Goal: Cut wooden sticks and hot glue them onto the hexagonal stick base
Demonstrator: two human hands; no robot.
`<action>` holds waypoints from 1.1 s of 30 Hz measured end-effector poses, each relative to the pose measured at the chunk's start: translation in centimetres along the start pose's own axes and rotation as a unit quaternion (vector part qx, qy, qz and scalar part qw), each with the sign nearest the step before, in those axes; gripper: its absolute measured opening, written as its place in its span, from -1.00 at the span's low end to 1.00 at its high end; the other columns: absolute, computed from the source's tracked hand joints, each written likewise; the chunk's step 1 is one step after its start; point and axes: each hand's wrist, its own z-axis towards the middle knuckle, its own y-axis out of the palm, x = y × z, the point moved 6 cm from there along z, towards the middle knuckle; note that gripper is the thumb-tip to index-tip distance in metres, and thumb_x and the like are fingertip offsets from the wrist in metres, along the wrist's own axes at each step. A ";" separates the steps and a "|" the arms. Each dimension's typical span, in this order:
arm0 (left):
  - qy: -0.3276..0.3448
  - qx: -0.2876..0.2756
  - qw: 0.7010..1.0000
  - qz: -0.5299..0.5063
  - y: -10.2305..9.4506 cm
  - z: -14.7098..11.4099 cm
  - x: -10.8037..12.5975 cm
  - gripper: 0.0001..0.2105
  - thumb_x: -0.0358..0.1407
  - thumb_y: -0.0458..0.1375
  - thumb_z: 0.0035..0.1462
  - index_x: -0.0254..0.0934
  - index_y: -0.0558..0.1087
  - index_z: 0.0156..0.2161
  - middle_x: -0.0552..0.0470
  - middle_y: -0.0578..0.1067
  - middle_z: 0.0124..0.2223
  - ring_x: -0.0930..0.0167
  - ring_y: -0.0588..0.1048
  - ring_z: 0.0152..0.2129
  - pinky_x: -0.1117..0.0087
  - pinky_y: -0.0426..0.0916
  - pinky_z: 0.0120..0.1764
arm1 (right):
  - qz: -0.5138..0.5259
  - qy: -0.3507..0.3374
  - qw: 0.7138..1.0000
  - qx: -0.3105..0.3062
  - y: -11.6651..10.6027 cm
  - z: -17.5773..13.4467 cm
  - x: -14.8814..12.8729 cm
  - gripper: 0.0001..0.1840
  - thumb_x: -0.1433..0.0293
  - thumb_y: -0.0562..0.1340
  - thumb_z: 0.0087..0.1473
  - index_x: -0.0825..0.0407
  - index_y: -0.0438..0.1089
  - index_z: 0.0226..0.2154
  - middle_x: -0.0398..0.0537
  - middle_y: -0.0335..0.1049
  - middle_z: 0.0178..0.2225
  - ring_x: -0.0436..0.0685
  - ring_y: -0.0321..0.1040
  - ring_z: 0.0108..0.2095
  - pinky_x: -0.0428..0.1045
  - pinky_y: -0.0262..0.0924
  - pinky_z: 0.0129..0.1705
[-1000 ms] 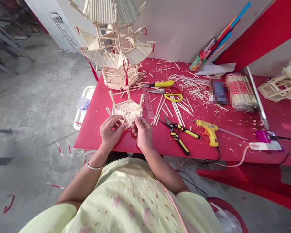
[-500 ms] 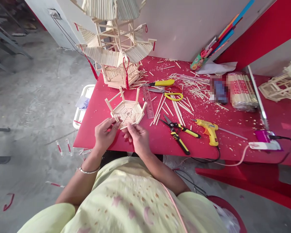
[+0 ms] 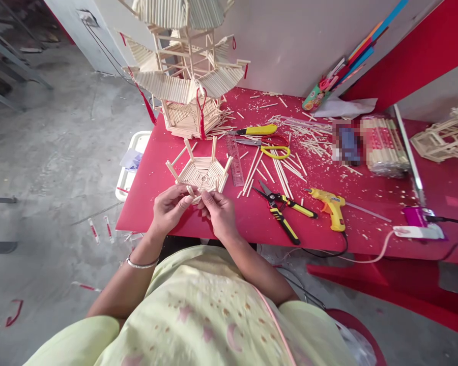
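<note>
A hexagonal frame of thin wooden sticks (image 3: 202, 170), with a spiral-patterned floor and short upright posts, sits on the red table before me. My left hand (image 3: 170, 209) has its thumb and fingers closed on a post at the near-left corner of this frame. On the near-right edge, my right hand (image 3: 219, 211) pinches with thumb and forefinger; its other fingers curl under and are partly hidden. Behind the frame stands a tall stick pagoda (image 3: 187, 76) with red tassels. A clear ruler (image 3: 235, 162) lies just right of the frame.
Loose sticks (image 3: 277, 175) and scraps litter the red table (image 3: 145, 213). To the right lie a yellow-handled cutter (image 3: 259, 130), scissors (image 3: 273, 151), pliers-like cutters (image 3: 282, 211) and a corded yellow glue gun (image 3: 331, 207). Farther right are bundled sticks (image 3: 383, 145) and a power strip (image 3: 418, 232).
The near-left post now stands up between my left thumb and fingers, where it was covered before. My right fingertips have shifted slightly along the near edge. The view has moved a little.
</note>
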 end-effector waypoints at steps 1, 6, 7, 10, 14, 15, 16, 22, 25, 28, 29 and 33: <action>0.001 -0.009 1.000 -0.008 0.1 0.0 0.0 -0.79 -0.18 0.32 0.24 -0.24 0.67 -0.12 -0.15 0.65 -0.11 0.26 0.60 -0.14 0.27 0.52 -0.06 | 0.002 -0.005 1.000 0.002 0.0 0.0 -0.1 -0.56 -0.03 0.37 0.13 -0.01 0.50 -0.46 -0.20 0.46 -0.52 -0.08 0.23 -0.60 -0.11 0.10 -0.57; -0.013 -0.021 0.999 -0.032 0.2 -0.1 -0.2 -0.79 -0.20 0.35 0.20 -0.24 0.65 -0.11 -0.17 0.61 -0.10 0.25 0.58 -0.15 0.30 0.54 -0.17 | 0.008 -0.006 1.000 0.008 -0.1 0.2 -0.3 -0.56 -0.03 0.39 0.12 0.00 0.50 -0.46 -0.21 0.45 -0.53 -0.08 0.21 -0.61 -0.12 0.09 -0.57; -0.013 -0.021 0.999 -0.033 0.2 -0.1 -0.2 -0.79 -0.20 0.36 0.19 -0.24 0.65 -0.11 -0.18 0.61 -0.10 0.25 0.58 -0.16 0.29 0.54 -0.17 | 0.008 -0.008 1.000 0.012 -0.1 0.2 -0.4 -0.56 -0.03 0.39 0.11 0.00 0.49 -0.47 -0.21 0.45 -0.54 -0.08 0.21 -0.61 -0.12 0.10 -0.56; -0.011 -0.025 0.999 -0.026 0.3 -0.2 -0.4 -0.77 -0.21 0.39 0.16 -0.24 0.64 -0.11 -0.18 0.61 -0.12 0.24 0.59 -0.17 0.25 0.55 -0.15 | 0.011 -0.013 1.000 0.026 -0.1 0.3 -0.6 -0.54 -0.03 0.40 0.10 0.01 0.48 -0.49 -0.22 0.42 -0.55 -0.08 0.20 -0.60 -0.11 0.12 -0.54; -0.002 0.000 1.000 -0.003 0.1 -0.1 -0.6 -0.83 -0.25 0.41 0.14 -0.23 0.64 -0.17 -0.14 0.62 -0.17 0.27 0.60 -0.21 0.24 0.53 -0.13 | 0.024 -0.006 0.999 0.039 0.1 0.3 -0.7 -0.57 -0.03 0.41 0.07 0.00 0.52 -0.43 -0.23 0.42 -0.56 -0.09 0.18 -0.61 -0.12 0.09 -0.57; -0.003 0.002 1.000 -0.003 0.1 -0.1 -0.6 -0.84 -0.25 0.40 0.15 -0.23 0.64 -0.17 -0.13 0.62 -0.18 0.28 0.60 -0.22 0.24 0.53 -0.13 | 0.025 -0.005 0.999 0.041 0.2 0.3 -0.7 -0.57 -0.04 0.41 0.07 0.00 0.52 -0.42 -0.23 0.42 -0.56 -0.09 0.18 -0.61 -0.12 0.08 -0.57; -0.004 0.000 1.000 -0.007 0.1 0.0 -0.5 -0.85 -0.26 0.39 0.16 -0.23 0.64 -0.17 -0.13 0.61 -0.18 0.28 0.60 -0.22 0.24 0.53 -0.14 | 0.026 -0.006 0.999 0.042 0.2 0.3 -0.8 -0.57 -0.04 0.41 0.07 0.00 0.52 -0.42 -0.23 0.42 -0.56 -0.09 0.18 -0.61 -0.12 0.08 -0.58; 0.033 -0.012 0.999 -0.011 0.6 0.3 0.4 -0.89 -0.28 0.32 0.24 -0.21 0.65 -0.15 -0.12 0.63 -0.17 0.27 0.60 -0.19 0.20 0.50 -0.08 | 0.035 -0.020 0.998 0.041 0.2 0.3 -0.8 -0.53 -0.02 0.40 0.10 0.00 0.43 -0.54 -0.23 0.39 -0.58 -0.10 0.15 -0.63 -0.12 0.04 -0.60; 0.053 -0.002 0.999 -0.005 0.6 0.4 0.2 -0.93 -0.33 0.33 0.23 -0.20 0.64 -0.18 -0.09 0.62 -0.21 0.30 0.60 -0.23 0.21 0.49 -0.12 | 0.040 -0.019 0.998 0.042 0.3 0.3 -0.7 -0.55 -0.01 0.40 0.11 0.00 0.45 -0.51 -0.23 0.40 -0.57 -0.11 0.16 -0.64 -0.13 0.01 -0.62; 0.061 0.007 0.998 -0.002 0.5 0.4 -0.1 -0.94 -0.36 0.34 0.21 -0.20 0.63 -0.19 -0.06 0.60 -0.24 0.31 0.59 -0.25 0.21 0.48 -0.12 | 0.038 -0.015 0.998 0.047 0.3 0.4 -0.6 -0.57 -0.02 0.40 0.10 0.00 0.47 -0.47 -0.23 0.41 -0.57 -0.11 0.16 -0.64 -0.13 0.00 -0.63; 0.062 0.008 0.998 -0.002 0.5 0.4 -0.2 -0.93 -0.36 0.34 0.21 -0.20 0.63 -0.19 -0.06 0.60 -0.24 0.31 0.59 -0.25 0.21 0.49 -0.12 | 0.036 -0.014 0.998 0.048 0.3 0.4 -0.6 -0.56 -0.02 0.40 0.10 0.00 0.47 -0.47 -0.24 0.41 -0.57 -0.11 0.16 -0.64 -0.13 0.00 -0.63; 0.055 0.009 0.998 -0.005 0.4 0.3 -0.2 -0.93 -0.33 0.34 0.21 -0.20 0.62 -0.18 -0.07 0.61 -0.22 0.30 0.60 -0.23 0.20 0.50 -0.10 | 0.038 -0.013 0.998 0.046 0.3 0.4 -0.5 -0.56 -0.03 0.40 0.10 0.00 0.48 -0.45 -0.24 0.41 -0.57 -0.11 0.17 -0.65 -0.13 0.00 -0.63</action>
